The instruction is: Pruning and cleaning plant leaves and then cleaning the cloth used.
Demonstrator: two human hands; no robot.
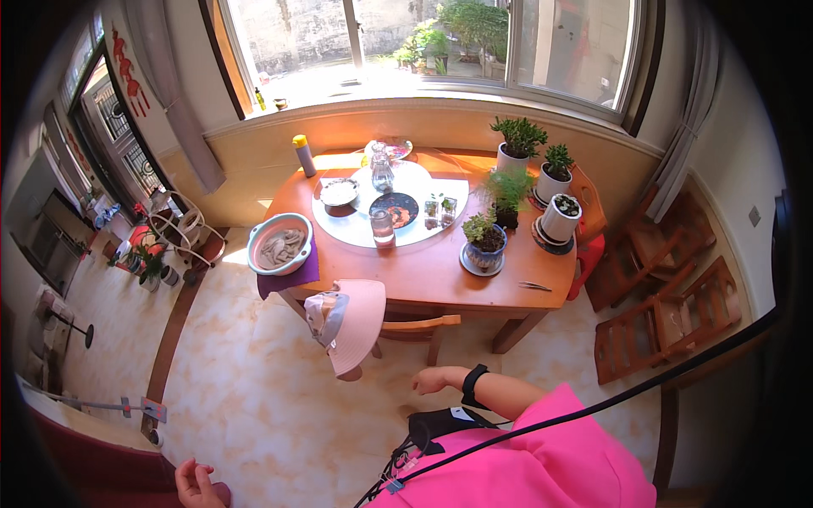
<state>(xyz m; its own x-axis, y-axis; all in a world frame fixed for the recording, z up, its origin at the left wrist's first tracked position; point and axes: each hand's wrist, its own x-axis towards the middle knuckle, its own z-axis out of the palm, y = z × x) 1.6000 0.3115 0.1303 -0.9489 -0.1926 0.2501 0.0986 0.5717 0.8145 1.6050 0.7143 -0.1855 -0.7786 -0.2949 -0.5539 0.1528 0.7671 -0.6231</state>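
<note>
My left hand (195,484) is at the lower left edge, over the floor, its fingers loosely bent and apart with nothing in them. Near my body, my right hand (433,380) hangs with its fingers curled in and no object showing; a black band circles the wrist. Before me stands a wooden dining table (419,279). A pink-brimmed sun hat (359,324) hangs on a wooden chair (425,322) at its near side. At the table's left corner, a basin (279,272) holds wet grey cloth (282,247) and rests on a purple cloth (310,270).
A glass turntable (413,238) bears a jar (382,228) of liquid and a glass vase (381,171). Several potted plants, one in a blue pot (486,254), and tweezers (535,286) occupy the right side. Folded wooden chairs (667,317) lean on the right wall. A black cable (571,416) crosses my front.
</note>
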